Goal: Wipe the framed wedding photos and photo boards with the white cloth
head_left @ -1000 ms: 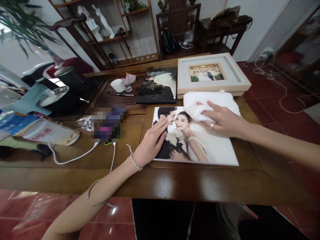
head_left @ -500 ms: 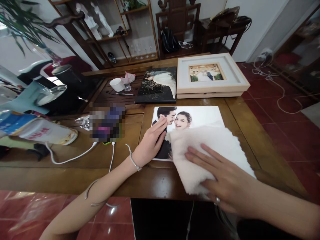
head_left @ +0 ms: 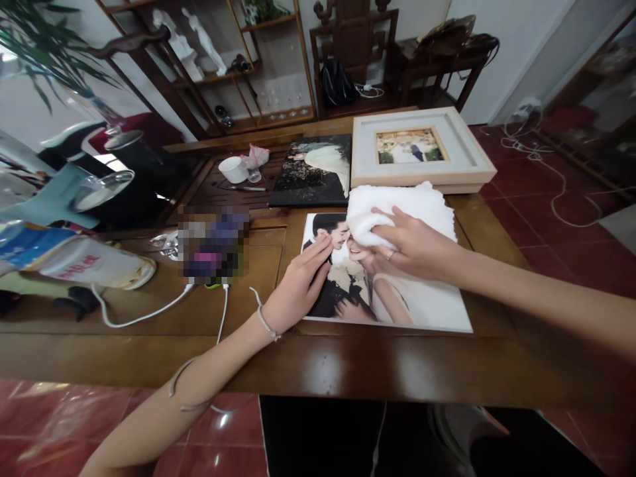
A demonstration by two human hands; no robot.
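As I look down through the head camera, I have the left hand (head_left: 298,285) spread flat with its fingers released, pressing on the left edge of the large glossy wedding photo print (head_left: 422,305). That print lies face up on the near part of the brown wooden table (head_left: 348,364), close to its near edge. I have the right hand (head_left: 412,248) reaching in from the right, its fingers bunched on the near left corner of the fluffy white cloth (head_left: 412,202) and grasping it against the far part of the print, over the pictured faces. The cloth covers the print's far right corner, and its far edge lies just beside the pale wooden box frame with a small picture (head_left: 422,149), which sits flat on the far right of the table. A thin bracelet (head_left: 265,322) circles the left wrist, and a ring (head_left: 391,254) shows on a right finger. Left of the box frame lies a dark square photo print (head_left: 313,172), just beyond the wedding print's far left corner. Farther left a white cup (head_left: 233,169) stands on a dark slatted part of the table. A white cable (head_left: 149,311) runs across the wood left of the left hand. Past it a white and blue cylindrical tin (head_left: 84,262) lies on its side near the left edge.
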